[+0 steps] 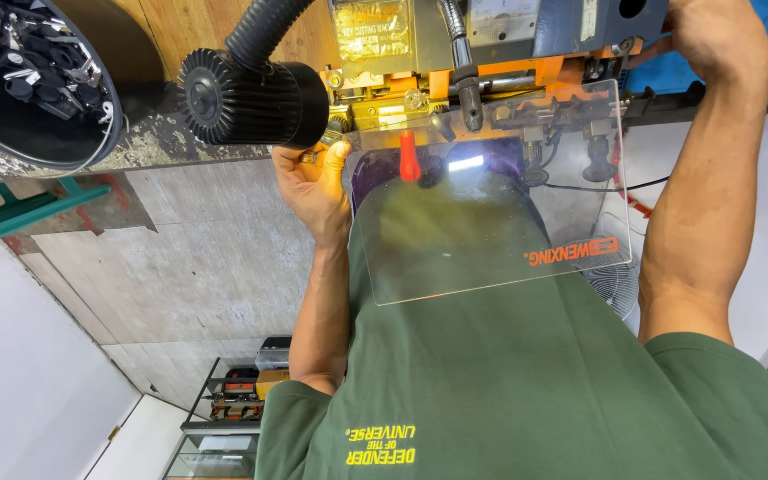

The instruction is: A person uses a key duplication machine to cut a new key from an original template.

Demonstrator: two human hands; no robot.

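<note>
My left hand (313, 182) is raised to the front left of an orange and grey key cutting machine (491, 53). Its thumb and fingers pinch a small metal piece, seemingly a key (324, 147), just below a black ribbed lamp head (251, 98) on a flexible hose. My right hand (713, 36) is closed around a part at the machine's right side; what it grips is hidden by the fist. A clear plastic shield (491, 213) with orange lettering hangs from the machine over my green shirt. A red-tipped lever (409, 156) sits behind the shield.
A round black tray (91, 133) holding several keys rests on the worn bench edge (135, 151) at the upper left. Below are a concrete floor, a teal metal bar (28, 213) and a small shelf unit (233, 409). A white fan grille (615, 284) shows beside my right arm.
</note>
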